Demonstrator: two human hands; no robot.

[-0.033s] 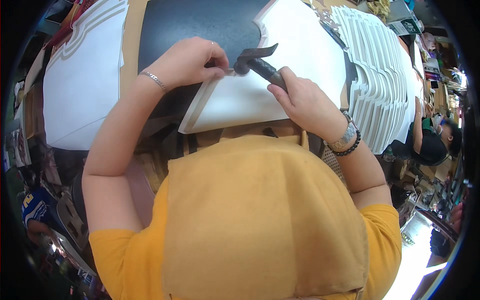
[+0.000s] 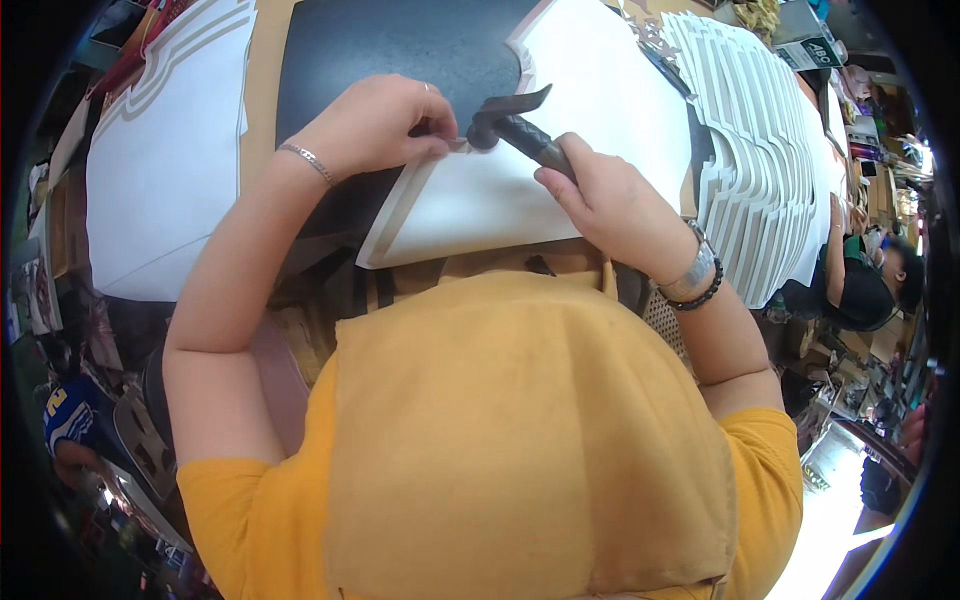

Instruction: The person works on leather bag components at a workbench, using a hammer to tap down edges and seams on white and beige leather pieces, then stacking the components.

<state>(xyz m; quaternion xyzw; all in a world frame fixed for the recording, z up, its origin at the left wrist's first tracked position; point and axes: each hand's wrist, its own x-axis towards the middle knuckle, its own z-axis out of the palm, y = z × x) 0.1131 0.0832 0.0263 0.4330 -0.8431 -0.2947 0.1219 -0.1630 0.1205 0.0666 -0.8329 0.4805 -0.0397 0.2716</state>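
In my closed right hand (image 2: 625,205) is the dark handle of a hammer (image 2: 525,135) with a curved, claw-like end. Its head is down at the folded edge of a large white sheet (image 2: 600,100), close to my left fingertips. My left hand (image 2: 385,125) pinches that edge with thumb and finger; the curled fingers hide part of the grip. The sheet has a greyish border strip along its left side and lies partly over a smooth black board (image 2: 400,45). Whether the sheet is paper or leather, I cannot tell.
At the right lies a fanned stack of white cut pieces (image 2: 755,160), with a dark slim tool (image 2: 667,70) beside it. More white pieces (image 2: 170,170) lie on the left of the table. A co-worker in dark clothing (image 2: 865,285) is at the far right, another person (image 2: 75,425) at lower left.
The hammer's claw end has shifted very slightly to the left. My left hand and the white sheet look the same.
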